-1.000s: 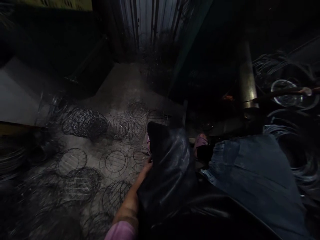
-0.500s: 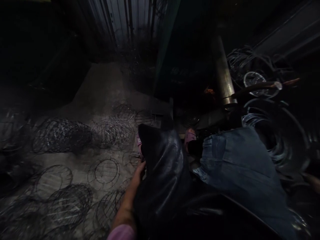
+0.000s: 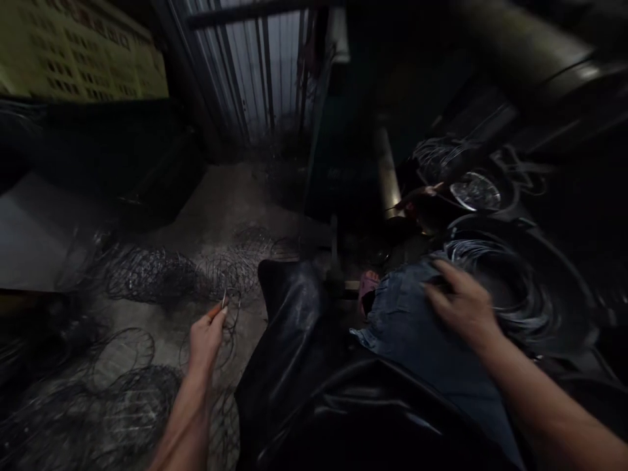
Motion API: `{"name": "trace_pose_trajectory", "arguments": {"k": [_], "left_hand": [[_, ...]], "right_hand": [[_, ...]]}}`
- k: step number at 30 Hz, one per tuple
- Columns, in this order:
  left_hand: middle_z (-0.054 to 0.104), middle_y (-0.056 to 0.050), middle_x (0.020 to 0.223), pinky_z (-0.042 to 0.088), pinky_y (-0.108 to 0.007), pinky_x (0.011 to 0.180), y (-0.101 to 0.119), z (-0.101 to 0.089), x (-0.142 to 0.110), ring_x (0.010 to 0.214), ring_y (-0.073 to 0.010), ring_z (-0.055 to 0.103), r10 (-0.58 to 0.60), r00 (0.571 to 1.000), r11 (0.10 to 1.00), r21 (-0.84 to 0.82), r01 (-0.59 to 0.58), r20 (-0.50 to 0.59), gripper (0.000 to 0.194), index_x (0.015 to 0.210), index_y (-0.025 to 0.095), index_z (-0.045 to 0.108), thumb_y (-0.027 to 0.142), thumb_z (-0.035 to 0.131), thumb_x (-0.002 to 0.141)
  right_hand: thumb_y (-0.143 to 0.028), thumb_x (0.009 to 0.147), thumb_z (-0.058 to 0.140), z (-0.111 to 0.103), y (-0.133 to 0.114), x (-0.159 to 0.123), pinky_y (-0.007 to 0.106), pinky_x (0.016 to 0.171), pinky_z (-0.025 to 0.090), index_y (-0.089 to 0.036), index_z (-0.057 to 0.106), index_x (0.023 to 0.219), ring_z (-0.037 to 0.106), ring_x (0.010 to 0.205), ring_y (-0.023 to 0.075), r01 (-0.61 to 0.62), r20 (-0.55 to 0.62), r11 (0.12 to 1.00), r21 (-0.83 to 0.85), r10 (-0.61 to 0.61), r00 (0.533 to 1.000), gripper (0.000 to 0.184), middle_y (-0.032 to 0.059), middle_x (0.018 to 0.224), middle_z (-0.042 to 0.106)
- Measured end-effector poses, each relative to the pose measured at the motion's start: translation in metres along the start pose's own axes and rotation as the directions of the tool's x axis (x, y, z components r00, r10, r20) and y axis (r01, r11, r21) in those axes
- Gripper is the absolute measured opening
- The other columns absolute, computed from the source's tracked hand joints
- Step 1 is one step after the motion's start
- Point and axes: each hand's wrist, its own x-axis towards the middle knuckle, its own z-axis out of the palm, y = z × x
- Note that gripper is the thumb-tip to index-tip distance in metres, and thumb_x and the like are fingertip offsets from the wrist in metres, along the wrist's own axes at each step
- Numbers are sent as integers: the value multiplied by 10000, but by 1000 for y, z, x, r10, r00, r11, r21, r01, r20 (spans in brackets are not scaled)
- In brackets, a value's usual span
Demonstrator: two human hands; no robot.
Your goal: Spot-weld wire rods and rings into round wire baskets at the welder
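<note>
My left hand is raised over the floor left of my knee, its fingers pinched on a thin round wire frame. My right hand hovers over my right knee in blue jeans, fingers spread and slightly blurred, next to dark coils of wire. A shiny black apron covers my left leg. Nothing shows in the right hand.
Several round wire baskets and rings lie scattered on the concrete floor at the left. A metal cylinder and a machine stand ahead, a corrugated wall behind. A pink sandal peeks between my knees.
My left hand has lifted away from the apron's edge and moved left, now pinching a wire frame. My right hand has come into view over my right knee. The view has swung.
</note>
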Motion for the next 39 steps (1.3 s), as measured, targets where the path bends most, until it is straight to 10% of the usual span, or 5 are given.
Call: {"name": "trace_pose_trajectory", "arguments": {"k": [4,10,15,20,39], "left_hand": [[591,-4,683,445,-237,598,101,-15,-38,614,-128,557,411,911,900,181,-397,-44,429,1127,145,682,432,542,841],[615,-3,706,471,-212,641,230,6,-87,645,-103,584,752,511,609,-143,-780,416,311,1150,242,674,306,508,895],[595,-46,1194,449,-325,956,240,37,-61,1095,-210,567,635,734,770,-274,-576,242,741,1370,274,471,365,757,693],[521,-69,1327,359,-396,1065,211,76,-40,1229,-248,487,545,797,835,-250,-490,260,888,1414,235,400,335,792,623],[636,-52,935,483,-341,780,265,83,-24,878,-232,597,645,638,675,79,-734,420,768,1412,186,420,397,643,708]], "right_hand": [[-365,803,562,2,-55,15,421,980,451,-138,448,1342,507,1216,263,186,55,943,277,-209,976,596,151,1332,520],[-303,665,690,-38,-83,12,495,1047,358,-171,459,1334,392,1299,322,440,-55,831,341,-449,892,720,160,1405,418],[-327,589,743,-35,-32,-17,411,874,509,-156,532,1201,613,982,270,18,40,795,606,-53,998,669,119,1089,619],[-346,511,813,-20,9,-39,375,782,547,-174,496,1178,645,848,229,-363,267,536,762,250,931,759,88,1029,638],[-226,635,687,-30,-5,-23,552,1043,328,-109,379,1401,393,1283,365,-51,273,989,142,10,962,834,200,1449,361]]}}
